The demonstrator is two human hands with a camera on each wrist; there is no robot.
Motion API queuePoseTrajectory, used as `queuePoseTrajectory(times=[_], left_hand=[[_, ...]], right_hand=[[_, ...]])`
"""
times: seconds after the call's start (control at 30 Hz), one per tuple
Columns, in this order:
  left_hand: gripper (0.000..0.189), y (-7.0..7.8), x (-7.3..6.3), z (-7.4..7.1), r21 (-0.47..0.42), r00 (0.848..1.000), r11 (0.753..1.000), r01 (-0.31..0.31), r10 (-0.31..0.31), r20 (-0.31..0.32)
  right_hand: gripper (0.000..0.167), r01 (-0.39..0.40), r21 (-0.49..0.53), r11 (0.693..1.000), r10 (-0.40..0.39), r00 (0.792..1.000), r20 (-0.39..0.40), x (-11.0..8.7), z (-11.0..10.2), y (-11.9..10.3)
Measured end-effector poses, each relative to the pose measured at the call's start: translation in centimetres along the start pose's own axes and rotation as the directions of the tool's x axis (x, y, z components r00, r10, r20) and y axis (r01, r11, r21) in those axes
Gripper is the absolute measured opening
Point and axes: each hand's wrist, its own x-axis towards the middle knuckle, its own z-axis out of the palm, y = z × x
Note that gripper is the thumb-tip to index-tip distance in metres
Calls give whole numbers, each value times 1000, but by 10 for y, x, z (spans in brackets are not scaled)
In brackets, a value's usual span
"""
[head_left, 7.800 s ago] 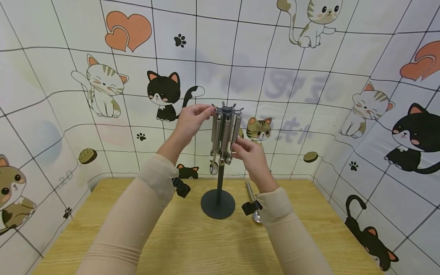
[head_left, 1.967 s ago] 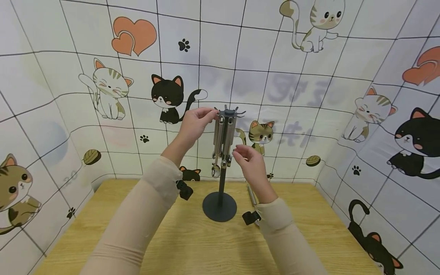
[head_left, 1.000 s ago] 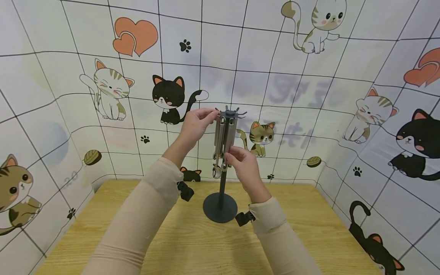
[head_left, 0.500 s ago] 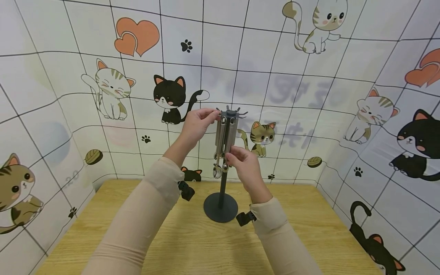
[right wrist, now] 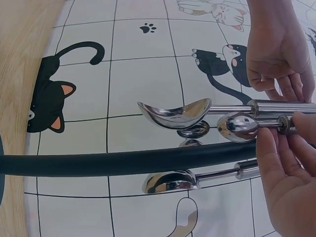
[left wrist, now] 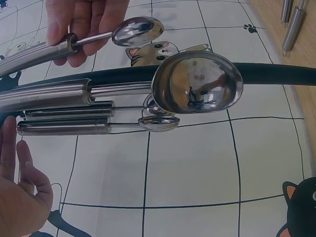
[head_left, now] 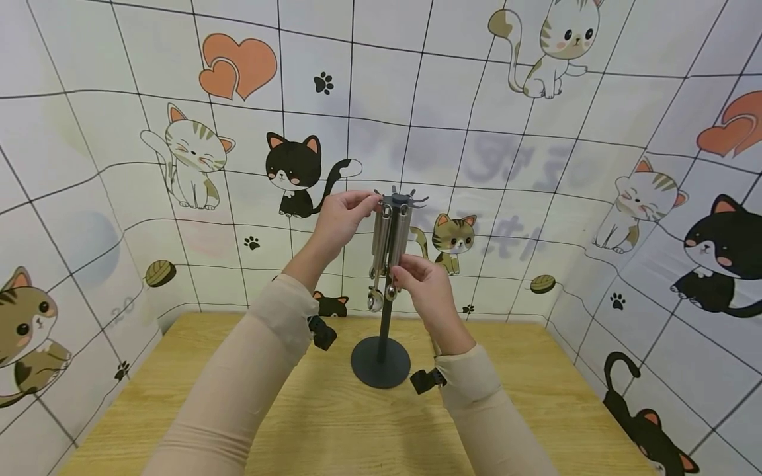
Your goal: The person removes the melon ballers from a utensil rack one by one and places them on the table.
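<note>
A dark round utensil stand (head_left: 400, 199) with curved hooks at its top bears several shiny metal scoops. At the rim my left hand (head_left: 339, 219) pinches one of the hooks between thumb and forefinger. Lower down, my right hand (head_left: 425, 281) holds a small scoop (right wrist: 238, 127) by the lower end of its thick handle, just above the bowl. This scoop hangs upright, close to the pole. A larger scoop (left wrist: 197, 81) with a wide oval bowl hangs beside it, near the left hand's side. Other small scoops (left wrist: 159, 123) hang behind.
The stand's round base (head_left: 381, 362) rests on a wooden table (head_left: 333, 423). More metal handles (left wrist: 295, 32) lie on the table to the right, mostly hidden by the right wrist in the head view. A cat-print wall cloth (head_left: 506, 172) closes off the back and sides.
My right hand, apart from the scoops two seconds ago, has moved left and taken hold of a small scoop's handle. The left hand stays at the hooks.
</note>
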Motion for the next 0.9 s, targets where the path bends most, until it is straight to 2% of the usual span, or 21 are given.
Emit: queuePoseTrajectory(times=[0.3, 0.9], left_hand=[[30, 1, 0, 1, 4, 1000, 1000, 25, -25, -18], [30, 1, 0, 1, -13, 1000, 1000, 14, -14, -12]], right_hand=[[34, 14, 12, 1000, -14, 1000, 10, -3, -1, 0], [32, 55, 26, 998, -55, 998, 20, -6, 0, 4]])
